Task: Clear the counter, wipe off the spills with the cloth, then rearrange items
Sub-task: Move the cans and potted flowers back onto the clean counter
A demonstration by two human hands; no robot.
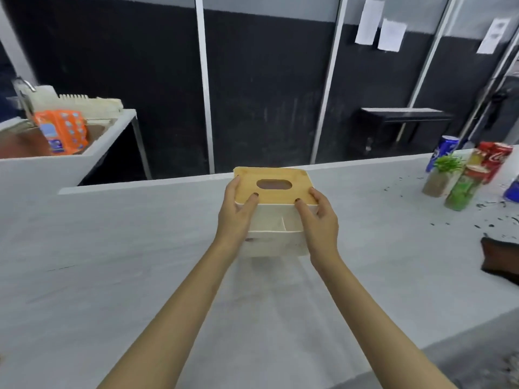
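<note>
The left hand (237, 210) grips the left side of the box (276, 241), with the thumb laid over the near edge of the lid (273, 176) and the fingers curled along the side. The right hand (320, 219) grips the right side the same way, thumb on the lid and fingers round the far corner. The box is thus clamped between the two hands. Between the thumbs is the wooden lid's oval slot, and open white compartments lie between the palms. Whether the box rests on the counter (126, 248) or is just above it cannot be told.

Right of the right hand, well apart, dark spills (490, 217) speckle the counter. A dark cloth (500, 259) lies nearer than the spills, at the frame's right edge. Beyond the spills stand a small plant (445, 171), a green jar (462, 190), a red can (495, 161) and a blue can (443, 151), close together.

Far left of the left hand, beyond the counter's end, an orange packet (63, 130) stands in a sink (112, 130), and a rack (90, 103) is behind it.
</note>
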